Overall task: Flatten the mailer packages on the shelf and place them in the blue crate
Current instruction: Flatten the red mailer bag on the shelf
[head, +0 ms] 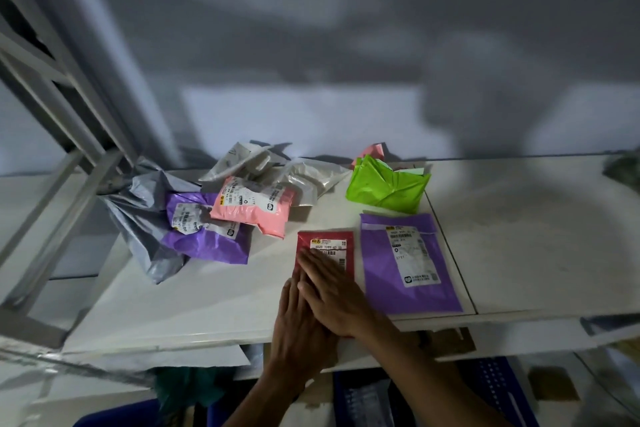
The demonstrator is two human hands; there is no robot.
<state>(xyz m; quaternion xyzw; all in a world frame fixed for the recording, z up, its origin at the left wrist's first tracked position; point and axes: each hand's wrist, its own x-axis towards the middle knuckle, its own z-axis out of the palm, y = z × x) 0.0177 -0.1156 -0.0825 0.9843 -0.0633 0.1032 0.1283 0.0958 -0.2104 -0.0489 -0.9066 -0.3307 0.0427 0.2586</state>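
A red mailer (327, 244) lies flat on the white shelf (194, 291) near its front edge. My right hand (334, 295) presses on it with straight fingers. My left hand (298, 326) lies flat beside and partly under the right hand, also on the mailer's lower part. A flat purple mailer (408, 263) lies just right of the red one. Behind it sits a crumpled green mailer (384, 187). At the left is a heap of crumpled mailers: pink (252, 208), purple (204, 236), grey (142, 215) and white (263, 166). A blue crate (498, 388) shows below the shelf.
A grey metal rack frame (65, 156) slants along the left. A second pink mailer (372, 151) peeks out behind the green one. A seam (450, 253) splits the shelf into two boards. Another blue bin (117, 414) sits at the bottom left.
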